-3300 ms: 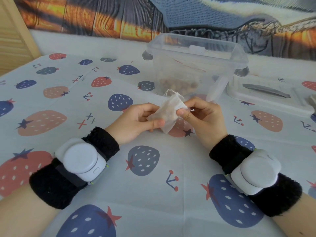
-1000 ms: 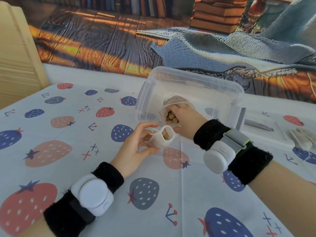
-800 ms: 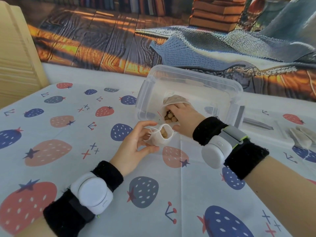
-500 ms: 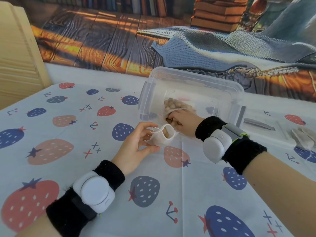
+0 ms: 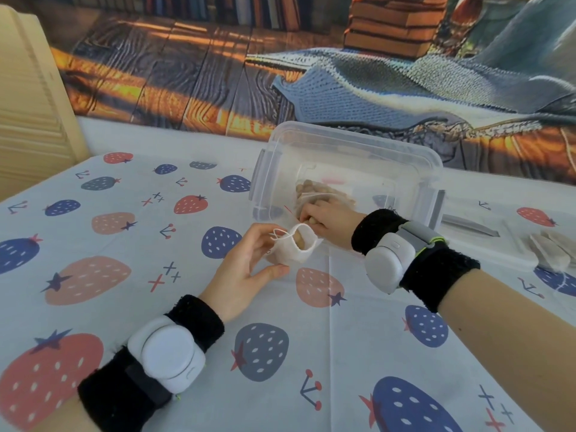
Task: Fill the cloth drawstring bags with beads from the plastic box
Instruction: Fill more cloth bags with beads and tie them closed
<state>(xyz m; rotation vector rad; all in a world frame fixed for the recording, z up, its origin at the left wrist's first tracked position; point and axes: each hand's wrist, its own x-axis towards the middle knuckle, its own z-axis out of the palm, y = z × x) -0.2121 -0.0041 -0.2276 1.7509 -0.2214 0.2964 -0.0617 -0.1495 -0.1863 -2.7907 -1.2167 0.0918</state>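
At the lip of the plastic box (image 5: 349, 141), my left hand (image 5: 246, 269) pinches the limp cloth bag (image 5: 291, 251) open by its soft rim while my right hand (image 5: 327, 221) seems curled around slippery beads (image 5: 311, 187)

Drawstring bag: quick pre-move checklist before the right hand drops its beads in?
1. Bag mouth open, facing up: ok.
2. Left hand grips bag by its side, clear of the mouth: ok.
3. Right hand curled at the bag's rim, beads between its fingers: ok; bead count cannot tell.
4. Bag fill level: some beads visible inside; room left cannot tell.
5. Plastic box tipped toward bag, beads still inside: ok.
6. Drawstring loops at the left rim, not across the mouth: ok.
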